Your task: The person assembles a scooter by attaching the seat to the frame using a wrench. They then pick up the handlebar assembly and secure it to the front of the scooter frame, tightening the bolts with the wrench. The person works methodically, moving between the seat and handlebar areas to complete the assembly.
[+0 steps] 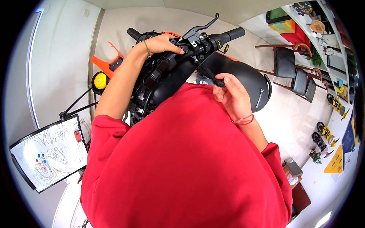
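A scooter with black front panels (167, 81) and an orange body part (108, 60) stands in front of me. My left hand (163, 43) rests on the black handlebar housing near the brake lever (203, 26). Below the right grip (230, 35), my right hand (230, 93) pinches a thin black cable (209, 74). My red shirt (182, 163) hides the lower part of the scooter. A wrench (259, 98) lies on the black seat (243, 78).
A board with a line drawing (49, 154) stands on a stand at the left. A yellow cap (100, 80) sits by the orange part. Dark chairs (294, 74) and shelves with toy motorcycles (325, 135) line the right wall.
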Demonstrator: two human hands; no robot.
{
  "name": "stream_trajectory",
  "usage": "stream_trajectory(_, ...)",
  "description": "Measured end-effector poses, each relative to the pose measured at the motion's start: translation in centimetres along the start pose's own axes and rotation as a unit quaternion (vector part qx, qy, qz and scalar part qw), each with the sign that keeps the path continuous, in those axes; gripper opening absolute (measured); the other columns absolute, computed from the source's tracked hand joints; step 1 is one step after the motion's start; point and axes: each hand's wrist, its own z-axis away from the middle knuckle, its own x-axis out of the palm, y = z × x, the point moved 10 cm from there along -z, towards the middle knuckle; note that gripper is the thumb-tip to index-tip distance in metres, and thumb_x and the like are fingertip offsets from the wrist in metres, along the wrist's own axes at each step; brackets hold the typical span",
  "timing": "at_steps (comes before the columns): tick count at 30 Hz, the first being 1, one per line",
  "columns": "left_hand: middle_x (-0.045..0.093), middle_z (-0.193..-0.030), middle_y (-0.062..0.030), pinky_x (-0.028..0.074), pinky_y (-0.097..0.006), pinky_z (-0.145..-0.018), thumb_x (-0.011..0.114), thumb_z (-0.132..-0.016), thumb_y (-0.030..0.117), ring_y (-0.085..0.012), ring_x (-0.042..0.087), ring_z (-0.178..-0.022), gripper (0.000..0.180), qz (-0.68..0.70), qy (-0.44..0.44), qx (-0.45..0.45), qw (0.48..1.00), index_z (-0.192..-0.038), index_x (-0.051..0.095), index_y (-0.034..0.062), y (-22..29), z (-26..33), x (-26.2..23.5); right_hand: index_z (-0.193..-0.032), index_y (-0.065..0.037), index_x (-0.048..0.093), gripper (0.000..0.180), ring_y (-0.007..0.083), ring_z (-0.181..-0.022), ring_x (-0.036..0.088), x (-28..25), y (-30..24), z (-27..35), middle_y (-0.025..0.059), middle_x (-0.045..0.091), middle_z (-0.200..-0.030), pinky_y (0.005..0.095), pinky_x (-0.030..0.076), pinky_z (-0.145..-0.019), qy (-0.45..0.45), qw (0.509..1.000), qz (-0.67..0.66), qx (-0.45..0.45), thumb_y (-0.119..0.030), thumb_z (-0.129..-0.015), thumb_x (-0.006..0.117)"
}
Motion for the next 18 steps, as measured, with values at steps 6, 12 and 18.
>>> stream_trajectory(6, 0.067, -0.106, -0.0098, 0.052, -0.027, -0.083, 0.079, -0.073, 0.017, -0.0141, 0.063, -0.09, 0.062, -0.003, 0.033, 0.03, 0.999, -0.127, 0.054, -0.0034, -1.1, -0.8, -0.8, -0.108, -0.005, 0.066, 0.026, 0.0165, -0.069, 0.054, 1.5, -4.6, 1.7, 0.008, 0.062, -0.087, 0.0269, 0.047, -0.066, 0.03, 0.849, 0.452, -0.272, -0.012, -0.084, 0.072)
stream_trajectory(12, 0.067, -0.105, -0.0083, 0.05, -0.026, -0.083, 0.078, -0.074, 0.017, -0.0125, 0.062, -0.09, 0.058, 0.002, 0.017, 0.04, 0.999, -0.124, 0.057, -0.0031, -0.1, -0.1, -0.3, -0.096, -0.007, 0.07, 0.019, 0.0209, -0.058, 0.048, 3.1, -7.3, 3.0, 0.0069, 0.05, -0.068, 0.0315, 0.04, -0.054, 0.085, 0.682, 0.612, -0.392, -0.008, -0.078, 0.073)
stream_trajectory(18, 0.067, -0.103, -0.0061, 0.049, -0.026, -0.083, 0.077, -0.074, 0.018, -0.012, 0.061, -0.091, 0.054, 0.017, 0.017, 0.044, 0.999, -0.122, 0.06, 0.0003, -0.5, -0.4, -0.2, -0.113, -0.002, 0.058, 0.025, 0.0083, -0.061, 0.048, -1.1, 0.0, 0.0, 0.0013, 0.055, -0.071, 0.0244, 0.043, -0.058, -0.027, 0.999, -0.025, 0.001, -0.021, -0.102, 0.046)
